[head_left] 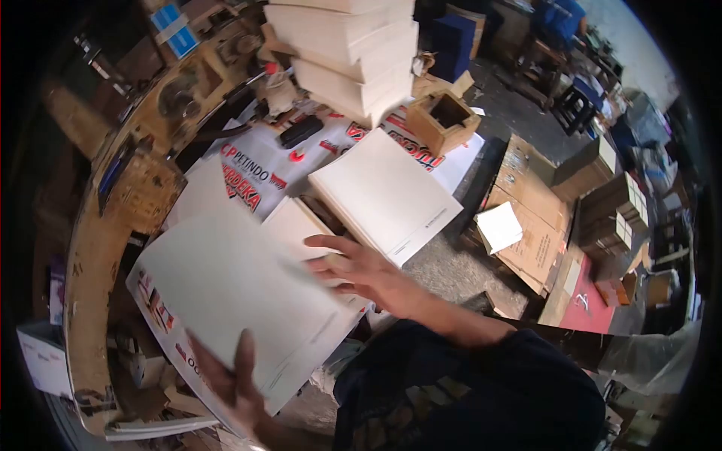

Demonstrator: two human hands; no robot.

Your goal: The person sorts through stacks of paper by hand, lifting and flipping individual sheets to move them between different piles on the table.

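A large white sheet (pixel 226 278) with small print near one corner lies in front of me, slightly blurred. My left hand (pixel 229 379) is at its lower left edge, thumb spread away from the fingers and overlapping the paper. My right hand (pixel 357 270) reaches over the sheet's right side, fingers stretched out and a little smeared by motion. Beyond that hand sits a neat stack of white printed sheets (pixel 387 192). Between the two piles, another pale stack (pixel 301 222) is partly covered. Printed banner material (pixel 252 169) covers the worktop beneath.
A tall stack of white paper blocks (pixel 350 56) rises at the back. Nearby are a wooden box (pixel 444 124) and a black object (pixel 299 131). Flattened cardboard (pixel 530 218) and brown stacks (pixel 617 199) lie at right. A wooden machine frame (pixel 94 278) borders the left; a person (pixel 560 19) sits far back.
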